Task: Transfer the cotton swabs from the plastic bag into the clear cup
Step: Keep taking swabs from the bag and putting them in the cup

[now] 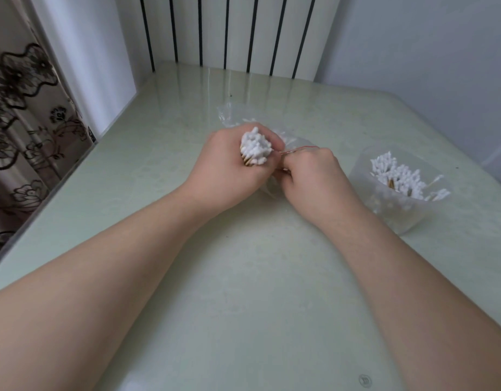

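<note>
head: swab bundle (256, 149) in left hand (229, 162) (right hand (311, 170) beside, pinching red band (300, 149)).

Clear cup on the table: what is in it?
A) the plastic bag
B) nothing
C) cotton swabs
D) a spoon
C: white-tipped cotton swabs show inside the clear cup.

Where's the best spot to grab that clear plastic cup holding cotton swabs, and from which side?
Take the clear plastic cup by its side wall, below the rim, coming from its left, the side nearest the right hand. It stands upright, and white-tipped cotton swabs poke above the rim, some leaning right, so a top hold would likely disturb them.
</note>
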### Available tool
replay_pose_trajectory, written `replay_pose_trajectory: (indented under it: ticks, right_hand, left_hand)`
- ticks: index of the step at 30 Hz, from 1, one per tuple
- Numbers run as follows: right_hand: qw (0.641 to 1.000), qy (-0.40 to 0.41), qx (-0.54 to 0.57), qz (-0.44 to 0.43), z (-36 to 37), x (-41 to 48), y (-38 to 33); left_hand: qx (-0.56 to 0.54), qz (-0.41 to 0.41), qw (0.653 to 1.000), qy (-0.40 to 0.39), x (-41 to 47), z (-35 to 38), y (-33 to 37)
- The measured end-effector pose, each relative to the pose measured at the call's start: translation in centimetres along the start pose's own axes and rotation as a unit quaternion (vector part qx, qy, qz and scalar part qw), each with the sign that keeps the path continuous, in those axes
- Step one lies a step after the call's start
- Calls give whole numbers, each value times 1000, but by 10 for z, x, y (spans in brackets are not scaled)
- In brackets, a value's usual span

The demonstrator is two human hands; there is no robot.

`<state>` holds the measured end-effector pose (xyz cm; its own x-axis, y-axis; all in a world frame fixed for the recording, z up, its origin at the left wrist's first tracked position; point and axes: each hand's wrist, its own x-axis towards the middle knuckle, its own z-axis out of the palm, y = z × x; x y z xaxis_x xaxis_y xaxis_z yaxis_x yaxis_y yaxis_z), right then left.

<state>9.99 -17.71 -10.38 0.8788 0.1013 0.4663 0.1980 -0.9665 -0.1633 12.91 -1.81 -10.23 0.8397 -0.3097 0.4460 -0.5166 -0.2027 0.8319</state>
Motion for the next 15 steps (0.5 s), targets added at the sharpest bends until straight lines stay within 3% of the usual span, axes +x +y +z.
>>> replay_pose_trajectory:
  ticks: [5, 10, 15]
  right_hand:
    - [999, -2, 23, -24, -5, -2, 0]
    - [1000, 0, -3, -21, -12, -4, 6]
    - [1000, 14, -1, 6, -16, -6, 13]
  left_hand:
    - [56, -22, 998, -9, 0, 1, -2]
    - [15, -72, 995, 69, 7, -1, -4]
    - [-14, -82, 995, 58, 6, 0, -6]
